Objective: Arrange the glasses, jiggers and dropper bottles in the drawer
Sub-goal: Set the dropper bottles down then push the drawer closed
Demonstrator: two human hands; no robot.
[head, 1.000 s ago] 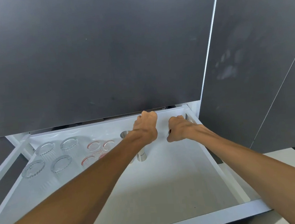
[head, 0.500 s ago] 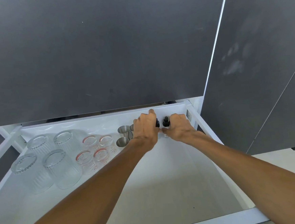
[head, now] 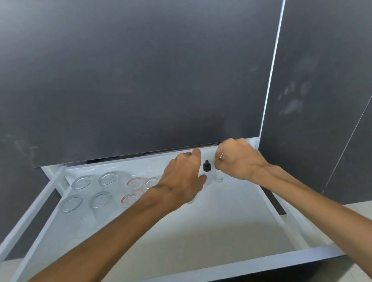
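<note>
**Both hands at the back of the open drawer**

A dark grey cabinet front (head: 130, 67) fills the upper view, with a second dark panel (head: 323, 85) to its right, smudged with pale marks. Below them a white drawer (head: 188, 240) stands pulled out, its floor mostly bare toward the front.

At the back left stand four ribbed clear glasses (head: 82, 184) in a two-by-two block, mouths up. Just right of them sit small clear measuring glasses with red rims (head: 135, 183); at least three show, the rest hidden by the left forearm.

The left hand (head: 183, 179) lies palm down near the back wall, fingers loosely curled, thumb forward; whether it grips anything beneath cannot be told. The right hand (head: 238, 161) is closed in a fist over the top of a clear dropper bottle (head: 219, 176), whose body shows below the knuckles.

Between the hands a second dropper bottle with a black cap (head: 206, 166) stands upright, touching the left hand's thumb side.
</note>
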